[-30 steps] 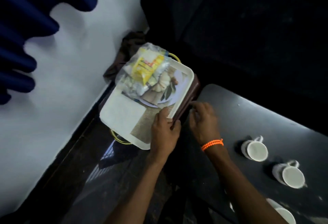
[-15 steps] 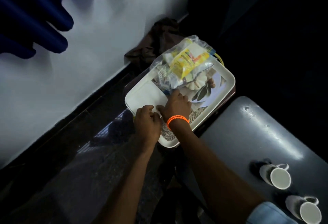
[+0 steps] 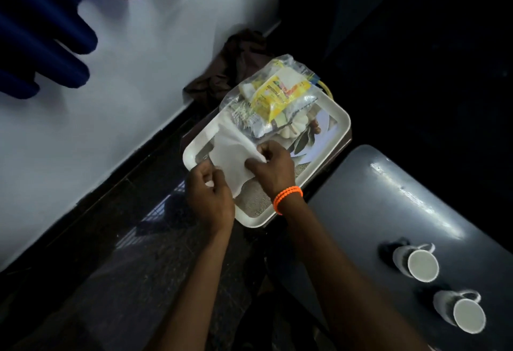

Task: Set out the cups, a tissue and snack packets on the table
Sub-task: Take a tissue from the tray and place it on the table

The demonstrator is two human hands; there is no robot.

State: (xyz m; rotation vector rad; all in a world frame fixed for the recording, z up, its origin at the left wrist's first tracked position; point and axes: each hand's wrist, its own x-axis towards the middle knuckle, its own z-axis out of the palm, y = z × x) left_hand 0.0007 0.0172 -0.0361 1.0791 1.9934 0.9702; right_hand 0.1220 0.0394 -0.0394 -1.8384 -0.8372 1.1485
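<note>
On tray, near wall: white tissue lying over tray's left half, beside clear bag of snack packets. My left hand pinching tissue's near-left corner, fingers curled closed on it. My right hand, orange bracelet at wrist, pinching tissue's right edge, fingertips closed together. Two white cups upright on grey desk, right of tray, well apart from tissue.
</note>
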